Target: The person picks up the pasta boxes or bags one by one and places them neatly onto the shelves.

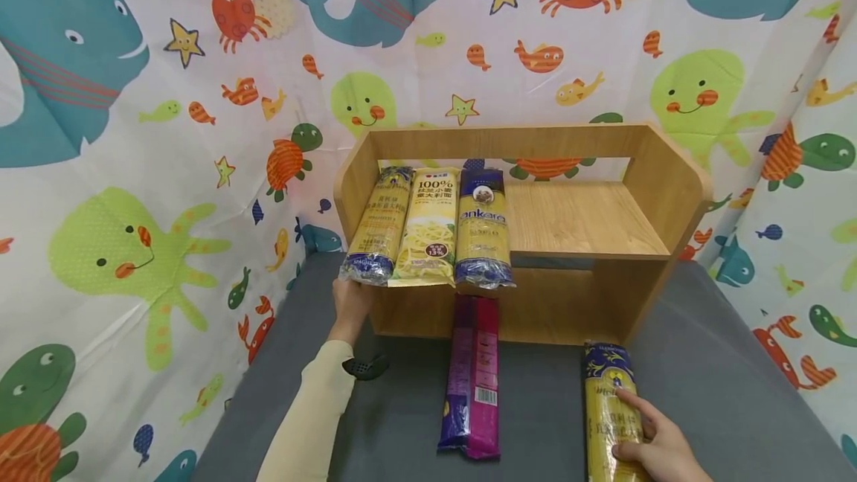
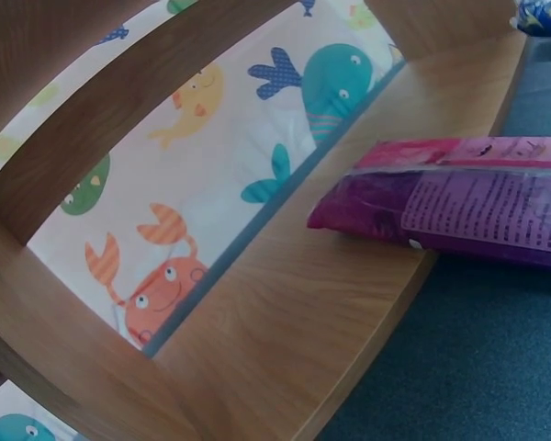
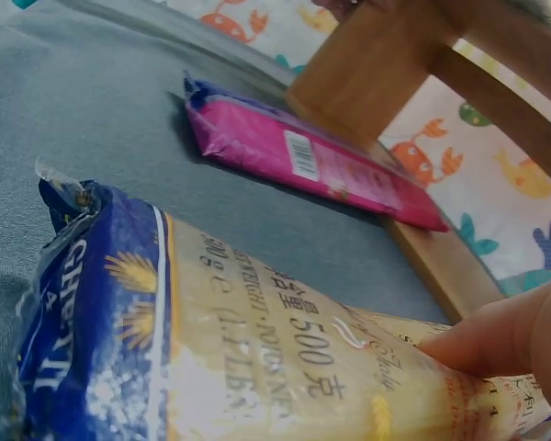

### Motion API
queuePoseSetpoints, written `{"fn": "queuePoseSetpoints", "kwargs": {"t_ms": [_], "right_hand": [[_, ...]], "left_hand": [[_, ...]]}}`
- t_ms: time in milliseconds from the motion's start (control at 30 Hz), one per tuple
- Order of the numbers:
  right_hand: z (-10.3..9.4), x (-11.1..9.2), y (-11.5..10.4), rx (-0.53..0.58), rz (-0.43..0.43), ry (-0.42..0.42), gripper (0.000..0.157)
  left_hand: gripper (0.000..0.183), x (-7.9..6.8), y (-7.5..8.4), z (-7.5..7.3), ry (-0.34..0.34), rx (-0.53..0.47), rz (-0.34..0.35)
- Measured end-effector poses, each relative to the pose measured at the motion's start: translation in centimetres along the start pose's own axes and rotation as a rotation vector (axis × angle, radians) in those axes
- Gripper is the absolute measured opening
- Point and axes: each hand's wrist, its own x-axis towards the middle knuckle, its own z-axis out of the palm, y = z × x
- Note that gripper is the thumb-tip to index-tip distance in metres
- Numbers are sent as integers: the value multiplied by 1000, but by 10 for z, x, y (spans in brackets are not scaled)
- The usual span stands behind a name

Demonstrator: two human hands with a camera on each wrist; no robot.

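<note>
My right hand (image 1: 659,441) holds a yellow and blue spaghetti packet (image 1: 609,415) at the front right, thumb and fingers across its top. Its printed blue end (image 3: 110,303) shows close up in the right wrist view. At the left, my left hand (image 1: 351,309) grips the lower front edge of the side of the wooden shelf (image 1: 582,218); packets above partly hide its fingers. A pink and purple packet (image 1: 472,378) lies between the hands, its far end on the shelf's lower board (image 2: 275,303).
On the upper board, side by side, lie a yellow-blue spaghetti packet (image 1: 379,225), a pale yellow pasta packet (image 1: 426,225) and an ankara packet (image 1: 484,229), overhanging the front. Grey cloth (image 1: 542,407) covers the table. Printed curtains (image 1: 268,58) hang behind and at both sides.
</note>
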Motion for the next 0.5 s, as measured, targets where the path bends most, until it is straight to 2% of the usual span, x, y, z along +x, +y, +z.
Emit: {"fn": "queuePoseSetpoints", "kwargs": {"t_ms": [100, 233, 333, 500], "right_hand": [[-9, -6, -4, 39, 30, 4, 97], [-24, -14, -8, 58, 36, -35, 96], [-33, -22, -15, 19, 37, -44, 95], [-44, -37, -36, 4, 88, -37, 96]], "left_hand": [[35, 1, 1, 0, -3, -8, 1], [37, 0, 2, 1, -8, -23, -15], [37, -1, 2, 1, -8, -20, -23], [34, -2, 3, 0, 0, 7, -11]]}}
